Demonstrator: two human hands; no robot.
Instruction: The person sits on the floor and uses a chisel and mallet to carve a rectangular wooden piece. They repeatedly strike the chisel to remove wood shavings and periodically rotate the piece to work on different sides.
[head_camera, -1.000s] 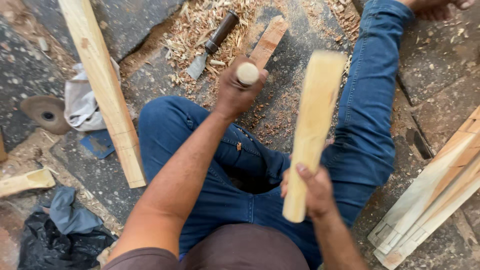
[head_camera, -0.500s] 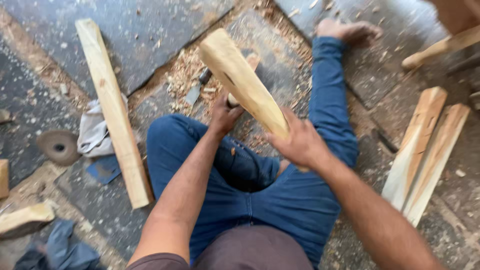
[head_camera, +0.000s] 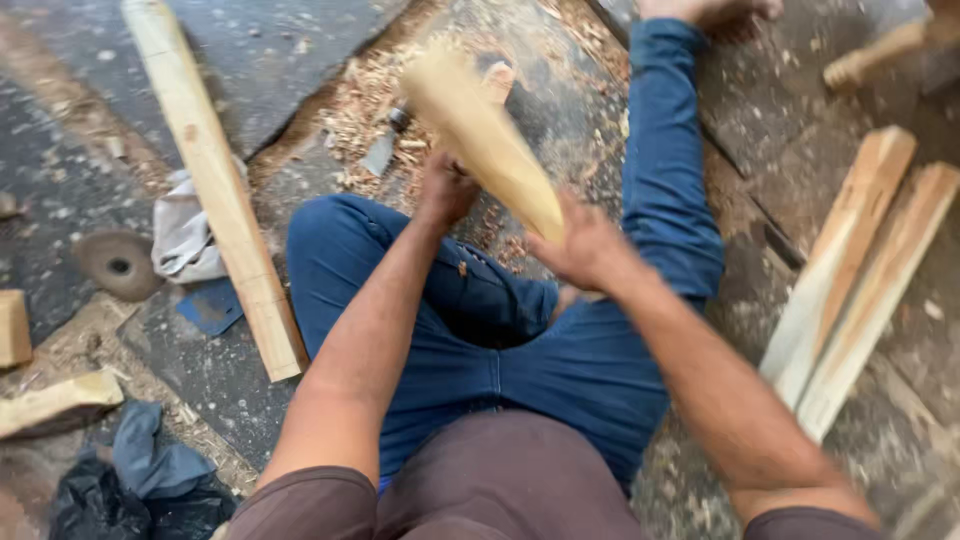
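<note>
Stone floor (head_camera: 250, 60) littered with shavings (head_camera: 365, 100). Right hand (head_camera: 580, 245) clamped around blurred wooden billet (head_camera: 480, 130); left hand (head_camera: 445, 190) fisted beneath it, contents hidden.

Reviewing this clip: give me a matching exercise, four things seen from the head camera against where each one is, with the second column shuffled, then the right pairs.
Things:
1. right hand
2. long pale plank
3. round grey disc
4. pair of wooden boards

Places:
A. on the ground at the far left, beside a crumpled grey cloth
B. lying side by side on the ground at the right
C. gripping the lower end of a blurred wooden piece
D. lying along the ground just left of the bent knee

Pairs: 1-C, 2-D, 3-A, 4-B
</note>
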